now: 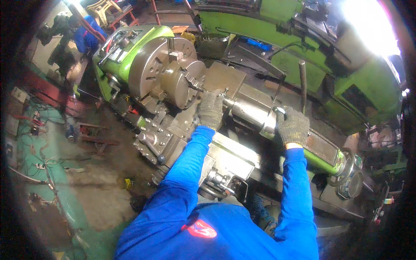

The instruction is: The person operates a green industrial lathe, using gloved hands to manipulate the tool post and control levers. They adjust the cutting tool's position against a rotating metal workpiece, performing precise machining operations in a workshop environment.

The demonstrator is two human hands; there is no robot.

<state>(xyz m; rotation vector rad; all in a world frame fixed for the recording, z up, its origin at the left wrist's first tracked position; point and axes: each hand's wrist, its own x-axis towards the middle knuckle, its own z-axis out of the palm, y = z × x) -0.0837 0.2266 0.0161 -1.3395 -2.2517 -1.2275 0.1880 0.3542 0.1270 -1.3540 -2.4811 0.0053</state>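
My left hand (211, 110), in a grey knit glove, is closed at the nose of the lathe's tailstock (255, 113). Its fingers hide what they grip. A slim dark rod (196, 88) shows between these fingers and the jaws of the chuck (175, 84), which is mounted on a large slotted faceplate (147, 65). My right hand (293, 126), gloved alike, is curled on top of the tailstock, around a short metal handle (281, 111). Behind that hand a tall bar lever (302, 82) stands upright.
Below my left hand lie the tool post (151, 141) and the carriage (229, 158) with its cranks. A tailstock handwheel (346, 167) is at the right end. Another green machine (260, 34) stands beyond the lathe. Loose cables (47, 173) cross the floor at left.
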